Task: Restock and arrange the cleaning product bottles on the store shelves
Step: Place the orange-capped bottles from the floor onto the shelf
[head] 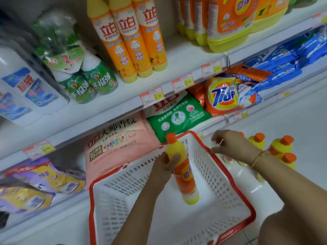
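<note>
White shop shelves (pixel 185 55) over glossy white surface (pixel 292 117)

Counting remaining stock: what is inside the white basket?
Only the bottle the left hand holds over the basket; its visible floor is bare. The left forearm hides part.

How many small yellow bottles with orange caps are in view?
5. One held bottle in the left hand above the white plastic basket; three standing bottles right of the right hand; one cap peeking behind it. Others may be hidden.
</note>
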Available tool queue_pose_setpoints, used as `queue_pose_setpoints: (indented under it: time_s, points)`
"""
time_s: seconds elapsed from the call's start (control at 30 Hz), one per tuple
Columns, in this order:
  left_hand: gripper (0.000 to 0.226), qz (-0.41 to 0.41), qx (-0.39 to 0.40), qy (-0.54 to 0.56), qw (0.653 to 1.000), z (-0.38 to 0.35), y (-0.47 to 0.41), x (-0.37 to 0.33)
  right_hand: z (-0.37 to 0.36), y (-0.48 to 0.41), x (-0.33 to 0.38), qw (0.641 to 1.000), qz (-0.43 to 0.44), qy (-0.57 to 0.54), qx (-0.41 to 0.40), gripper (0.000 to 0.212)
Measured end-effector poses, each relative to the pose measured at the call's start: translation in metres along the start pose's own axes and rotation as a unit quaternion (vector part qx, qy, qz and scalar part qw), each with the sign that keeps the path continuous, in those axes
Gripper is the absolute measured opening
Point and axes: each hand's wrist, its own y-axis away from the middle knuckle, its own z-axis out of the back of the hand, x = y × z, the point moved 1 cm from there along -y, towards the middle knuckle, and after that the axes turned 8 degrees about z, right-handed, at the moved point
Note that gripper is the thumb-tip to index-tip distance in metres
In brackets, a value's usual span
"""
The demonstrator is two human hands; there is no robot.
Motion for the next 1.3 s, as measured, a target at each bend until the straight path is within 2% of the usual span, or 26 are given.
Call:
queue_pose_setpoints:
  time_s: [0.07,0.1,0.13,0.2,0.27,0.33,0.43,0.53,0.6,0.63,0.73,0.8,0.87,0.93,0.97,1.03,1.1,1.13,1.23,1.3]
  points:
    - [0.035,0.046,0.033,-0.050,0.997,-0.005,-0.007,0.034,-0.008,-0.004,-0.019,0.996,-0.070,-0.025,0.046,0.049]
    - [0.030,0.078,0.046,-0.068,0.994,-0.008,-0.012,0.050,-0.014,-0.004,-0.023,0.990,-0.093,-0.060,0.086,0.050]
    - [0.031,0.104,0.062,-0.083,0.989,-0.009,-0.016,0.066,-0.022,-0.004,-0.024,0.984,-0.103,-0.072,0.127,0.046]
    - [0.033,0.143,0.099,-0.134,0.976,-0.014,-0.023,0.091,-0.034,-0.005,-0.023,0.979,-0.096,-0.016,0.179,0.030]
    - [0.035,0.169,0.120,-0.202,0.957,-0.019,-0.029,0.114,-0.037,-0.006,-0.016,0.980,-0.082,0.040,0.175,0.024]
    - [0.038,0.194,0.128,-0.265,0.936,-0.024,-0.029,0.131,-0.036,-0.010,-0.015,0.981,-0.079,0.046,0.174,0.026]
    - [0.029,0.231,0.122,-0.326,0.909,-0.031,-0.022,0.151,-0.036,-0.014,-0.015,0.979,-0.082,0.035,0.186,0.023]
    - [0.044,0.238,0.075,-0.427,0.869,-0.036,-0.010,0.161,-0.035,-0.016,-0.015,0.977,-0.081,0.035,0.192,0.021]
    - [0.052,0.245,0.064,-0.445,0.859,-0.036,-0.005,0.163,-0.034,-0.017,-0.015,0.979,-0.088,0.018,0.185,0.022]
    - [0.049,0.244,0.067,-0.451,0.856,-0.036,-0.005,0.162,-0.034,-0.017,-0.015,0.979,-0.095,0.010,0.182,0.028]
    - [0.033,0.203,0.092,-0.498,0.838,-0.029,-0.008,0.150,-0.034,-0.020,-0.016,0.980,-0.100,-0.014,0.171,0.034]
    - [0.032,0.144,0.077,-0.509,0.845,-0.024,-0.015,0.125,-0.035,-0.021,-0.018,0.980,-0.101,-0.024,0.171,0.033]
    - [0.031,0.052,0.027,-0.495,0.867,-0.020,-0.018,0.074,-0.035,-0.021,-0.018,0.979,-0.101,-0.014,0.176,0.025]
    - [0.027,-0.072,-0.055,-0.479,0.873,-0.014,-0.016,0.007,-0.029,-0.021,-0.019,0.981,-0.096,-0.001,0.168,0.019]
    - [0.025,-0.130,-0.097,-0.470,0.868,-0.008,-0.011,-0.028,-0.022,-0.023,-0.018,0.986,-0.096,-0.012,0.138,0.019]
    - [0.022,-0.244,-0.172,-0.441,0.847,0.011,0.000,-0.095,-0.003,-0.028,-0.010,0.993,-0.089,-0.078,0.015,0.017]
    - [0.023,-0.347,-0.235,-0.422,0.804,0.038,0.001,-0.148,0.025,-0.036,0.010,0.976,-0.033,-0.155,-0.151,0.023]
    - [0.027,-0.370,-0.253,-0.427,0.785,0.053,-0.004,-0.166,0.040,-0.040,0.025,0.958,0.000,-0.182,-0.221,0.022]
    - [0.045,-0.335,-0.222,-0.518,0.755,0.093,-0.033,-0.191,0.084,-0.060,0.076,0.913,0.094,-0.219,-0.332,0.006]
    - [0.061,-0.303,-0.194,-0.576,0.734,0.116,-0.051,-0.191,0.105,-0.083,0.104,0.898,0.128,-0.234,-0.350,0.018]
